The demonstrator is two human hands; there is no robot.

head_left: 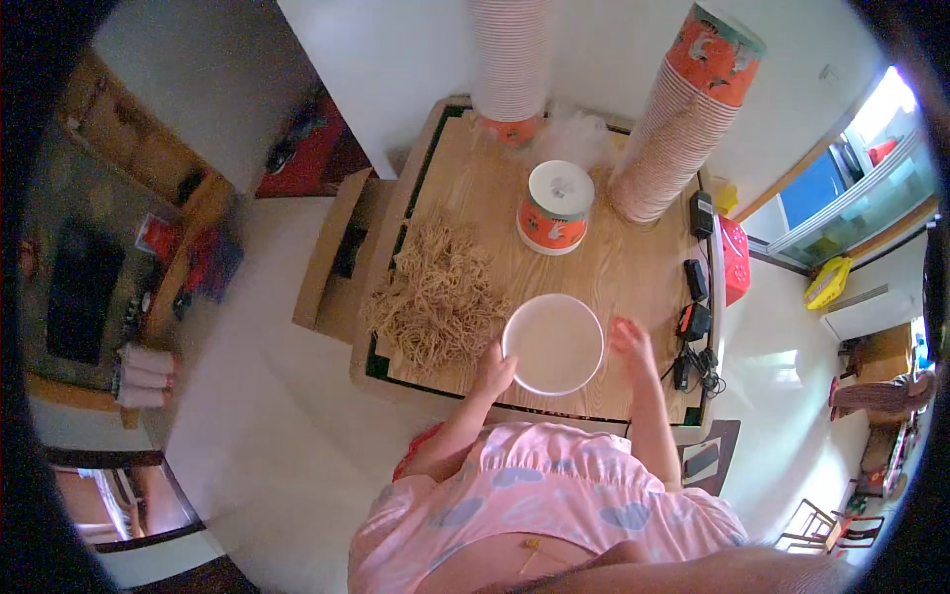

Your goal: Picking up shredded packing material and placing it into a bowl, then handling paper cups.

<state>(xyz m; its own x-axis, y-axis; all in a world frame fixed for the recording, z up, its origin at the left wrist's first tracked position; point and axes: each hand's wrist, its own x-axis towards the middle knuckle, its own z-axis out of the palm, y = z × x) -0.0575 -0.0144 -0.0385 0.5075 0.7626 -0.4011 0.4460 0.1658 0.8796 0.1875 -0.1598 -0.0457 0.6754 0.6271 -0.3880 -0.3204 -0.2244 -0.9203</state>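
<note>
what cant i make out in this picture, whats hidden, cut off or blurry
Head view:
- Left hand: most fingers hidden by the bowl.
- Bowl's outside: mostly hidden by its own rim and inside.
- Right hand: fingertips blurred.
- Left stack: top cut off by the picture's upper edge.
- Beneath the single tub: hidden by the tub itself.

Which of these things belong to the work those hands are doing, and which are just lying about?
Seemingly part of the work:
White tub, held by the left hand, the right hand beside it
Tan strands
Upturned orange tub
Left tub stack
Right tub stack

Probably just lying about:
Black cable
Yellow object
</note>
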